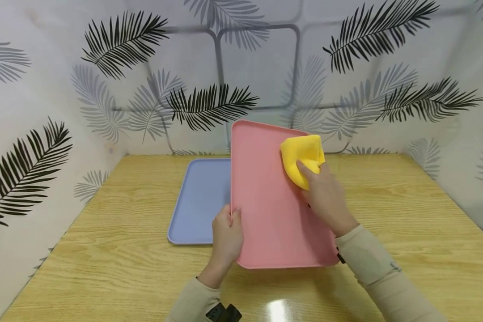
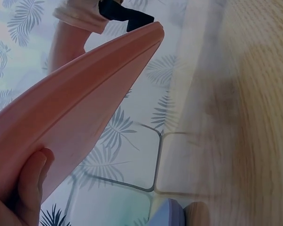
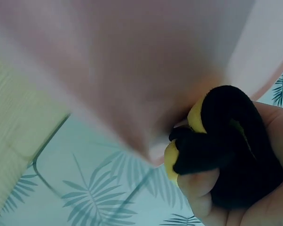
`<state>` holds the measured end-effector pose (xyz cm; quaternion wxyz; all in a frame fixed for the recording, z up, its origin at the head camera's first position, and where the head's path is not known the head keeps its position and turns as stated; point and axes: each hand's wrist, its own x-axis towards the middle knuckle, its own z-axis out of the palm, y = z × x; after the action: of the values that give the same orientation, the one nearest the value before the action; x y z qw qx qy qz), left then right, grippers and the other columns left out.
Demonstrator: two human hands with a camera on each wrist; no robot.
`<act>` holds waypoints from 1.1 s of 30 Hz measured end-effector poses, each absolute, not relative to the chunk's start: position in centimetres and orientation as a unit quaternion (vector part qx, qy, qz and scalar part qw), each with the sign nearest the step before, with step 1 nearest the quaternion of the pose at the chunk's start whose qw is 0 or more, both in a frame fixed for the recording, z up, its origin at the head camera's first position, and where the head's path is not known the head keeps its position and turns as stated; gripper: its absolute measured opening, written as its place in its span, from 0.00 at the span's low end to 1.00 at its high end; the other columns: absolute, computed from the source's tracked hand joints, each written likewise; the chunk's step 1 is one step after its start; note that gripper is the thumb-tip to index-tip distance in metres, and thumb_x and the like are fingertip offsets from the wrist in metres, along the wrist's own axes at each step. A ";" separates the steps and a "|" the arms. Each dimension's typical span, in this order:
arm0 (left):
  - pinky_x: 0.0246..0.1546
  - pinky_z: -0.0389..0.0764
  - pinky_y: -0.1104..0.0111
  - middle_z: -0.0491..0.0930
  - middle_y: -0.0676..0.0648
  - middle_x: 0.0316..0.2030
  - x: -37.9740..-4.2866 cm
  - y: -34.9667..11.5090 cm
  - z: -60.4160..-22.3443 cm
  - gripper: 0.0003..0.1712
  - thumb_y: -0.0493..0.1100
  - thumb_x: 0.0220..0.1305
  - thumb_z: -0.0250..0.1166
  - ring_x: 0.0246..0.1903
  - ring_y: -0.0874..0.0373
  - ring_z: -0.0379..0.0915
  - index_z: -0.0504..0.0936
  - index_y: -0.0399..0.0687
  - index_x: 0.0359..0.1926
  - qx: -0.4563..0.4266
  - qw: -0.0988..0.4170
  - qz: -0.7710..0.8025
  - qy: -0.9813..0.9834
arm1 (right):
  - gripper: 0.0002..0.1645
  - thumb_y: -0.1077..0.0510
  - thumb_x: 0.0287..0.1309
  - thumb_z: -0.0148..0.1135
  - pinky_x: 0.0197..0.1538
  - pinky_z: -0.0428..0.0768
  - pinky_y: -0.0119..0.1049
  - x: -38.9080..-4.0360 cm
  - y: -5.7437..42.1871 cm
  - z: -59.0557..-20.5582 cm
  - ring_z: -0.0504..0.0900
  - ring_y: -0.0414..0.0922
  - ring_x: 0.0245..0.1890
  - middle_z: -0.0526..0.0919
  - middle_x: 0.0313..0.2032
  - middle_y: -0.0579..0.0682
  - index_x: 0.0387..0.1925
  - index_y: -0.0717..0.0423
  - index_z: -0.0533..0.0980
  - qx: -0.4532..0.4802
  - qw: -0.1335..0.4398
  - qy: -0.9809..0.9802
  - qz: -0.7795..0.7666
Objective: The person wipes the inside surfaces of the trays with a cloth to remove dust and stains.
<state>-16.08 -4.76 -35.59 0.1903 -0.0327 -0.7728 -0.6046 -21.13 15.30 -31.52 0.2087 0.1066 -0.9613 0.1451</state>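
A long, flat, pink plastic tray (image 1: 265, 210) is held up, tilted, over the yellow wooden bench (image 1: 124, 214), its left edge gripped by the curled left hand (image 1: 227, 235). Near its upper right edge, a soft yellow cloth (image 1: 299, 150) is pinched in the stretched-out right hand (image 1: 329, 199). A flat blue tray (image 1: 201, 197) is partly hidden behind.

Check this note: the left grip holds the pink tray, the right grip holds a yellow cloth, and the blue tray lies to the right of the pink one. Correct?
Not quite: the head view shows the blue tray left of the pink tray, not right. The rest stands.
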 end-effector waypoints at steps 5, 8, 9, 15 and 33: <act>0.13 0.58 0.73 0.56 0.53 0.12 -16.1 -5.1 -35.4 0.12 0.31 0.62 0.51 0.14 0.62 0.55 0.68 0.34 0.21 -0.036 0.202 -0.600 -0.773 | 0.33 0.64 0.48 0.61 0.17 0.69 0.48 -21.3 16.3 -31.6 0.69 0.58 0.20 0.66 0.37 0.70 0.59 0.55 0.66 0.073 0.192 -0.969 0.137; 0.13 0.59 0.73 0.57 0.53 0.12 -16.1 -5.1 -35.5 0.11 0.30 0.62 0.50 0.14 0.62 0.56 0.70 0.34 0.22 -0.038 0.201 -0.600 -0.773 | 0.33 0.63 0.48 0.61 0.17 0.68 0.49 -21.3 16.7 -31.6 0.69 0.58 0.21 0.65 0.37 0.70 0.59 0.53 0.65 0.063 0.179 -0.972 0.138; 0.13 0.59 0.73 0.57 0.52 0.12 -16.1 -5.1 -35.5 0.11 0.30 0.62 0.50 0.14 0.61 0.56 0.70 0.33 0.23 -0.037 0.199 -0.601 -0.773 | 0.33 0.63 0.48 0.61 0.18 0.68 0.49 -21.3 16.7 -31.7 0.69 0.58 0.21 0.65 0.37 0.70 0.59 0.53 0.65 0.063 0.175 -0.973 0.138; 0.14 0.60 0.72 0.58 0.52 0.13 -16.0 -5.0 -35.6 0.10 0.31 0.62 0.50 0.14 0.62 0.57 0.70 0.32 0.23 -0.036 0.199 -0.607 -0.769 | 0.34 0.62 0.48 0.62 0.18 0.68 0.48 -21.4 16.6 -31.9 0.69 0.58 0.21 0.65 0.37 0.70 0.60 0.53 0.64 0.067 0.175 -0.973 0.136; 0.13 0.59 0.73 0.57 0.52 0.12 -15.9 -4.6 -35.7 0.11 0.30 0.62 0.50 0.14 0.62 0.56 0.70 0.33 0.22 -0.036 0.196 -0.608 -0.769 | 0.35 0.61 0.46 0.64 0.14 0.66 0.43 -20.8 14.3 -32.2 0.65 0.52 0.13 0.65 0.36 0.69 0.59 0.54 0.66 0.096 0.207 -0.965 0.126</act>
<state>-15.87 -4.63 -35.73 0.1956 -0.0359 -0.7687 -0.6080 -20.78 14.30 -32.24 0.2066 0.0964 -0.9655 0.1261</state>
